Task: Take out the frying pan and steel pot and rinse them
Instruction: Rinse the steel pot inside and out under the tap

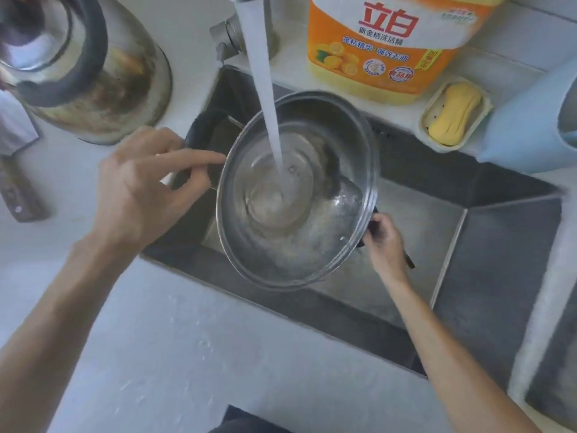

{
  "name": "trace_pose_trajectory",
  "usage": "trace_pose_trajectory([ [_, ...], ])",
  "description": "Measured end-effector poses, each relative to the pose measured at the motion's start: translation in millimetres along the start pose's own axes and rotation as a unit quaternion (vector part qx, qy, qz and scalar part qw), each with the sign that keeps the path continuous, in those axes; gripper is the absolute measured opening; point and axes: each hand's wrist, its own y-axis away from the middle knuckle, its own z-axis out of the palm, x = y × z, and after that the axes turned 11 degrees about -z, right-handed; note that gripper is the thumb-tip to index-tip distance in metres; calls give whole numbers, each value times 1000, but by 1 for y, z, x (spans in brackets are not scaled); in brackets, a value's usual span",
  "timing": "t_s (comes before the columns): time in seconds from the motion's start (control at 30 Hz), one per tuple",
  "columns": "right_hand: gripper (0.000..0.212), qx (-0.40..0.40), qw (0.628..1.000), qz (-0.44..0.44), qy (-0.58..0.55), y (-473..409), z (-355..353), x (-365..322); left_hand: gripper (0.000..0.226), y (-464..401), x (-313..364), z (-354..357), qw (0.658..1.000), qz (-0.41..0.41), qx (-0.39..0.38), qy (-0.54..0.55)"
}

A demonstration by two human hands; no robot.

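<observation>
Both hands held the steel pot (298,195) over the sink (487,232). Curled around the dark handle on the pot's right side was the right hand (384,237), while the left hand (146,185) gripped the dark handle on its left side, forefinger stretched out toward the rim. So the pot hung between the two grips, tilted, its mouth facing up. Water from the tap (232,32) fell into the pot's middle and pooled inside. A yellow detergent jug (387,42) stood at the far side.
</observation>
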Motion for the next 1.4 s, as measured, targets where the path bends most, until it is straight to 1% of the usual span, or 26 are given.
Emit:
trace_pose_trajectory([
  [0.1, 21, -124, 988, 82, -42, -8, 16, 9, 20, -8, 18, -11, 999, -6, -35, 7],
  [0.13, 19, -174, 978, 102, -46, -10, 17, 10, 18, -9, 21, -12, 999, -22, -45, 10],
  [0.2, 19, -262, 957, 119, -25, -11, 17, 12, 16, -8, 22, -12, 994, -79, -66, 33],
  [0.27, 19, -314, 942, 114, 26, -14, 12, 13, 14, -6, 15, -8, 984, -147, -82, 55],
  [0.33, 23, -327, 938, 99, 65, -19, 1, 13, 14, -2, 1, -3, 972, -208, -97, 52],
  [0.4, 33, -305, 945, 70, 100, -26, -13, 13, 30, 4, -14, 4, 958, -259, -121, 31],
  [0.43, 34, -283, 950, 57, 119, -29, -21, 12, 39, 7, -22, 8, 951, -276, -136, 22],
  [0.5, 36, -228, 963, 38, 139, -36, -38, 6, 55, 16, -37, 20, 941, -291, -172, -3],
  [0.57, 43, -179, 970, 38, 160, -40, -55, -4, 68, 25, -51, 33, 929, -296, -219, -28],
  [0.6, 49, -162, 972, 39, 168, -43, -61, -10, 69, 29, -56, 40, 922, -300, -243, -31],
  [0.67, 57, -129, 977, 34, 163, -48, -73, -20, 57, 36, -63, 54, 909, -305, -283, -23],
  [0.73, 49, -90, 987, 9, 133, -51, -81, -30, 41, 43, -67, 65, 900, -315, -301, -8],
  [0.77, 45, -73, 991, -7, 114, -51, -84, -36, 37, 44, -68, 69, 895, -323, -308, 2],
  [0.8, 43, -60, 993, -23, 97, -50, -86, -43, 35, 46, -69, 74, 889, -329, -318, 12],
  [0.87, 40, -42, 995, -56, 70, -48, -90, -55, 40, 47, -71, 83, 881, -335, -335, 20],
  [0.93, 42, -31, 994, -93, 58, -46, -93, -63, 43, 46, -71, 93, 886, -331, -325, 16],
  [1.0, 43, -19, 990, -122, 66, -44, -96, -70, 38, 42, -70, 102, 897, -326, -299, 17],
  [1.07, 33, 0, 987, -144, 74, -42, -97, -77, 32, 37, -67, 111, 905, -329, -269, 31],
  [1.17, 20, 18, 980, -189, 62, -42, -96, -86, 27, 30, -65, 121, 912, -332, -221, 92],
  [1.27, 22, 16, 970, -229, 77, -42, -96, -88, 29, 22, -62, 126, 913, -338, -179, 142],
  [1.33, 22, 17, 964, -249, 96, -42, -96, -85, 26, 17, -62, 128, 909, -337, -178, 166],
  [1.4, 22, 20, 960, -260, 101, -39, -95, -78, 20, 13, -64, 130, 904, -332, -202, 179],
])
